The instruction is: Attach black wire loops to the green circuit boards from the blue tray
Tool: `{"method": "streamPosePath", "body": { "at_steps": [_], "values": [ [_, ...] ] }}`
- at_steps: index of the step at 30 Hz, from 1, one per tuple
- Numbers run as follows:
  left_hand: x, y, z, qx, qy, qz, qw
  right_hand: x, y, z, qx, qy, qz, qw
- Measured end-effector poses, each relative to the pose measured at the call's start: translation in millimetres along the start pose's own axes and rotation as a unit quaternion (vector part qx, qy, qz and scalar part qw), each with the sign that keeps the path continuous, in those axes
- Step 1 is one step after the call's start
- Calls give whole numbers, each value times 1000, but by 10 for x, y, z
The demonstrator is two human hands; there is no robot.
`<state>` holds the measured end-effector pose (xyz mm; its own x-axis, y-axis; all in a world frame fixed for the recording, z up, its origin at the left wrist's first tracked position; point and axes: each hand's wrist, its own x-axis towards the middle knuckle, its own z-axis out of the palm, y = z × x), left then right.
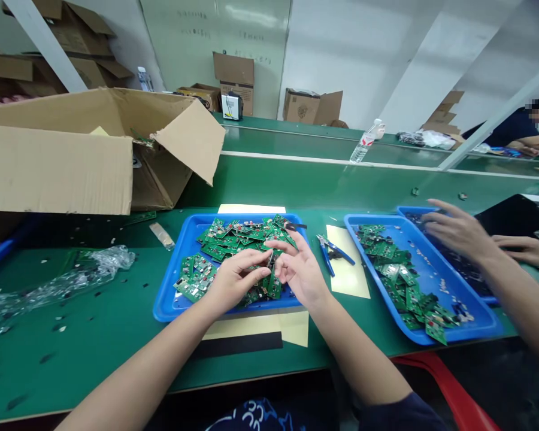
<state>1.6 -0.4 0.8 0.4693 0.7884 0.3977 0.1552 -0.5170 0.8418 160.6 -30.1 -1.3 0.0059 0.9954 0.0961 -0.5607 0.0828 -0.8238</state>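
Left hand (240,276): pinching something tiny (270,260) over the blue tray (166,305)
Right hand (302,278): curling alongside, grip unclear
Boards (233,236): lying inside the tray
Pliers (327,258): lying right of it

- Long, flat green workbench (135,323)
- Left: crumpled clear plastic wrapping (112,261)
- Middle: shallow rectangular blue plastic tray (164,305)
- Right of it: rectangular pale-yellow paper sheet (353,282)
- Farther right: second shallow blue plastic tray (483,327)

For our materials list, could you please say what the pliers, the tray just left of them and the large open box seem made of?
Pliers: greyish, metallic-looking head; smooth blue grips, perhaps plastic or rubber.
Tray: probably smooth plastic, evenly blue with rounded corners.
Large open box: matte brown cardboard, judging by creased, folding flaps.
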Motion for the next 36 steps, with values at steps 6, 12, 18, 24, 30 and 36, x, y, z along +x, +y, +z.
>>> {"method": "streamPosePath", "body": {
  "at_steps": [6, 12, 18, 24, 30, 36],
  "values": [
    [-7, -50, 29, 26, -1, 53, 998, -2, 38, 13, 29, -1, 75, 997],
    [3, -77, 8, 70, -12, 75, 995, 10, -12, 27, 55, 19, 136, 989],
    [-16, -85, 58, 47, 2, 37, 998, 9, 13, 37, 71, 31, 138, 987],
    [-8, -71, 45, 72, -7, -4, 997, 40, 31, 11, 56, 36, 123, 990],
    [153, -233, -347, 330, 69, -41, 940, 148, -397, -455, -171, 141, -41, 974],
    [205, -483, -494, 467, -8, -149, 871, 160, -985, -1318, -560, 401, -103, 717]
  ]
}}
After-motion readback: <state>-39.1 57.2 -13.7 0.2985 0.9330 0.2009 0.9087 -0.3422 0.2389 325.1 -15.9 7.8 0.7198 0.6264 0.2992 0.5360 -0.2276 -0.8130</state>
